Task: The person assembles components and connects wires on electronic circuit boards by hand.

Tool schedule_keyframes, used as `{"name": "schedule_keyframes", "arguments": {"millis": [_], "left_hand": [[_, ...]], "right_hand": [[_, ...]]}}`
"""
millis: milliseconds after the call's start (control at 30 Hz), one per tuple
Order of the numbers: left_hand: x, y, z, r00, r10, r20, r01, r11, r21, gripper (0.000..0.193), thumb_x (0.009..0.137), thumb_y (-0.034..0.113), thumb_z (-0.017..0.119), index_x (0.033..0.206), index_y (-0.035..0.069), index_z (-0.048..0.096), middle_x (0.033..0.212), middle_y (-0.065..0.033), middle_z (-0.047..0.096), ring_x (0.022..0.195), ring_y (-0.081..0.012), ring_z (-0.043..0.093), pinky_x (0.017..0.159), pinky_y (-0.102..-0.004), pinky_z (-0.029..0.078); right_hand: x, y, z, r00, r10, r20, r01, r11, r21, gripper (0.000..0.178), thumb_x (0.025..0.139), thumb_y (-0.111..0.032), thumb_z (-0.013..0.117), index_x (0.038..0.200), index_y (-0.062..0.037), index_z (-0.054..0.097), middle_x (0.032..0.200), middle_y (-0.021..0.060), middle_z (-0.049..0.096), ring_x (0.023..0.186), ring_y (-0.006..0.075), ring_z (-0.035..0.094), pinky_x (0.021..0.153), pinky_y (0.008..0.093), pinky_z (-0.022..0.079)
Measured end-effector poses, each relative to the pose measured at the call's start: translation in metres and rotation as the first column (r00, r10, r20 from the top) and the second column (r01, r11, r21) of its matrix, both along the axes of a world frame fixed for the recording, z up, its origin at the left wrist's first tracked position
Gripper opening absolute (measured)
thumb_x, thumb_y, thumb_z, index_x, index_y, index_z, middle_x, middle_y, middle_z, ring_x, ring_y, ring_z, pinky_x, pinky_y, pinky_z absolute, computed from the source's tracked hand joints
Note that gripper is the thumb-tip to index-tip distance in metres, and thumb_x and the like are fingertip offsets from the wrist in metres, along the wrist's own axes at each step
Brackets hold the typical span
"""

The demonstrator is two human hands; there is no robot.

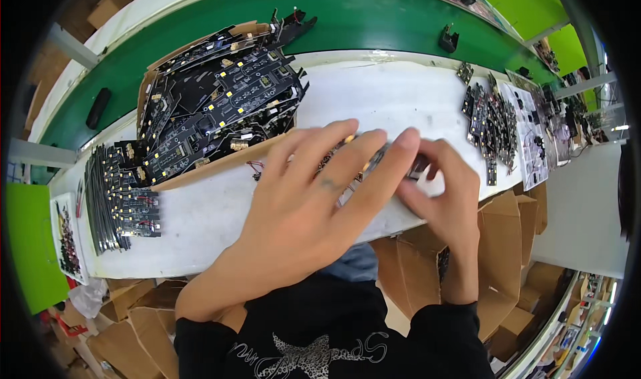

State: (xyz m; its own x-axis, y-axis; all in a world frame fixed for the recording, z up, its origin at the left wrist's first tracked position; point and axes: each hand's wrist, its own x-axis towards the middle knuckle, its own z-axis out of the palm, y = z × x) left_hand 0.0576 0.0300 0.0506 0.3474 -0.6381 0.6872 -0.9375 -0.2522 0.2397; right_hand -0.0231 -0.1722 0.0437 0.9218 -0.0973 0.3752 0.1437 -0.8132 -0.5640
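Note:
Over the white worktop (374, 95), my left hand (314, 192) lies across a dark circuit board (376, 159) with its fingers curved over it. Only parts of that board show between the fingers, with a yellow spot near the fingertips. My right hand (444, 189) is beside it, thumb and forefinger closed around a small dark part (418, 167) at the board's right end. Whether that part belongs to the board is hidden by the fingers. A thin red and black wire (256, 170) sticks out left of my left hand.
Dark circuit boards (227, 105) fill a cardboard box (224, 161) at the left. More boards with black cables (110, 199) lie beside it, and others (491, 122) at the right. A green belt (374, 19) runs behind. Open cardboard cartons (497, 259) stand below the front edge.

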Motion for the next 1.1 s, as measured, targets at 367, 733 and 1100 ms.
{"name": "schedule_keyframes", "arguments": {"millis": [367, 733, 1100], "left_hand": [[-0.005, 0.026, 0.001, 0.932, -0.128, -0.339, 0.160, 0.985, 0.067, 0.062, 0.056, 0.007, 0.077, 0.116, 0.004, 0.066, 0.091, -0.0053, 0.061, 0.074, -0.0231, 0.055, 0.065, -0.0349, 0.040], [-0.013, 0.045, 0.000, 0.918, -0.134, -0.374, 0.172, 0.982, 0.072, 0.053, 0.058, 0.011, 0.076, 0.110, 0.004, 0.070, 0.092, -0.0039, 0.064, 0.072, -0.0209, 0.055, 0.064, -0.0335, 0.039], [-0.015, 0.063, -0.022, 0.768, -0.232, -0.596, 0.253, 0.966, -0.051, 0.055, 0.055, 0.008, 0.078, 0.109, 0.002, 0.069, 0.093, -0.0082, 0.067, 0.077, -0.0227, 0.059, 0.073, -0.0325, 0.043]], "right_hand": [[-0.013, 0.021, 0.003, 0.925, 0.370, -0.084, -0.165, 0.590, 0.790, 0.032, 0.070, -0.007, 0.080, 0.095, 0.0017, 0.063, 0.080, 0.0080, 0.061, 0.064, 0.0148, 0.055, 0.059, 0.0258, 0.045], [-0.003, 0.038, -0.003, 0.879, 0.474, -0.056, -0.326, 0.682, 0.654, 0.015, 0.068, 0.004, 0.069, 0.067, 0.0005, 0.054, 0.061, 0.0032, 0.049, 0.054, 0.0111, 0.044, 0.049, 0.0264, 0.032], [0.002, 0.043, -0.022, 0.755, 0.653, -0.060, -0.329, 0.457, 0.827, 0.014, 0.070, 0.004, 0.069, 0.068, 0.0021, 0.056, 0.065, 0.0047, 0.053, 0.059, 0.0129, 0.048, 0.052, 0.0282, 0.033]]}}
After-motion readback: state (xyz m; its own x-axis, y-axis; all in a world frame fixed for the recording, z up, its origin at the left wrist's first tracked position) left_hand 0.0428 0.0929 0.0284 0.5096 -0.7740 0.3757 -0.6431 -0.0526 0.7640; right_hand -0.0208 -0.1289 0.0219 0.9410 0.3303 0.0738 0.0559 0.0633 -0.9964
